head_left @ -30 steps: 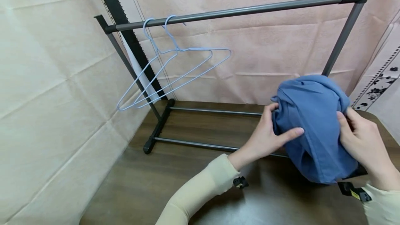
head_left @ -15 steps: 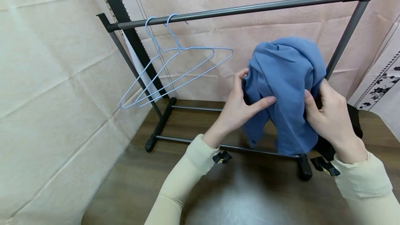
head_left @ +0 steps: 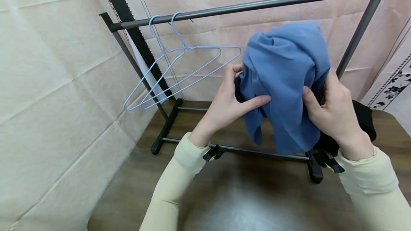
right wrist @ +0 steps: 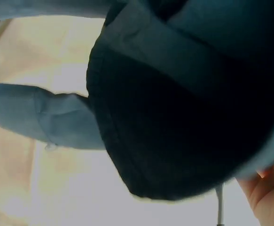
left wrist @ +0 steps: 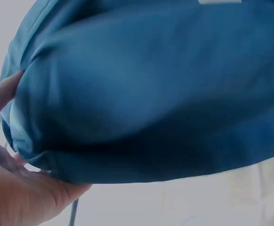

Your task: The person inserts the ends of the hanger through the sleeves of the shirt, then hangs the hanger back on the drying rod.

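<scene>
1. White patch (left wrist: 220, 1), left wrist view: cut off, unreadable.
2. Left hand (head_left: 226, 103): grip pinching blue garment (head_left: 282, 63) at left, thumb in front.
3. Right hand (head_left: 337, 111): grip pinching right side, thumb likewise.
4. Garment held above counter (head_left: 257, 202), before rack (head_left: 257, 7).

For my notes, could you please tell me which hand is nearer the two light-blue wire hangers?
Left: the left hand appears below and right of the hangers, the right hand farther right, across the blue cloth garment.
</scene>
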Demonstrator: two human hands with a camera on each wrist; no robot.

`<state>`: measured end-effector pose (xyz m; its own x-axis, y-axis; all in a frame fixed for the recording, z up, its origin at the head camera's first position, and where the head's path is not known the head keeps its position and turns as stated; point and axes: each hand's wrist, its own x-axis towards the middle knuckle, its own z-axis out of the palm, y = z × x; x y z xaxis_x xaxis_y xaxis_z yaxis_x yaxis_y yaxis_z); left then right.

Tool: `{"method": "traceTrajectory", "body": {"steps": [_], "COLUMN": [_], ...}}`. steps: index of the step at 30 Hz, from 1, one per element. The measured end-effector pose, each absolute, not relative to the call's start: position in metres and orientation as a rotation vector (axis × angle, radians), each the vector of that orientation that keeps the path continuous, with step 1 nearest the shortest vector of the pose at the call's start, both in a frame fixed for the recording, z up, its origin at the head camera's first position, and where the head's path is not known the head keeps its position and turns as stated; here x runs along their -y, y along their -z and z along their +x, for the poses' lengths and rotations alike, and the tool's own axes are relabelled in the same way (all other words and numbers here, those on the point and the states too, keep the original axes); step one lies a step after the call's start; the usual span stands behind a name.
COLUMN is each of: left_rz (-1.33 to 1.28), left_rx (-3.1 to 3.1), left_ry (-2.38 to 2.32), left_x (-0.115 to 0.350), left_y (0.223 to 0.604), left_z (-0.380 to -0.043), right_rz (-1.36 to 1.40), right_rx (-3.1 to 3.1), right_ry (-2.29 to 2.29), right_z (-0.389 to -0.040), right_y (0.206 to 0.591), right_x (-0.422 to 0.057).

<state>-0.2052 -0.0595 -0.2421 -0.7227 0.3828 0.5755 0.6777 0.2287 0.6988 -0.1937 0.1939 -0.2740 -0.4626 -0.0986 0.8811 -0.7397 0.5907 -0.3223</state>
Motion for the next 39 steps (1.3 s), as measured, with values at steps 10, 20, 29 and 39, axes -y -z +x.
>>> {"method": "traceTrajectory", "body": {"steps": [10,20,29,39], "left_rz": [-0.954,-0.804,-0.911,-1.031], "left_rx": [2.437,2.323,2.373,2.675], "left_ry": [1.361,1.313,1.301,1.207], "left_x": [0.085,0.12,0.132,0.145], "left_y": [0.289,0.334,0.386,0.425], "left_z": [-0.222,-0.235,-0.247,-0.231], "right_rz": [0.808,1.138,1.241,1.304], "right_rx": [2.125,2.033,2.492,2.759], "right_ry": [-0.956,-0.573,-0.582,-0.548], "right_z": [-0.194,-0.212,-0.203,-0.182], "right_y": [0.319,0.362,0.399,0.44], "right_x": [-0.189,-0.157,-0.165,-0.174]}}
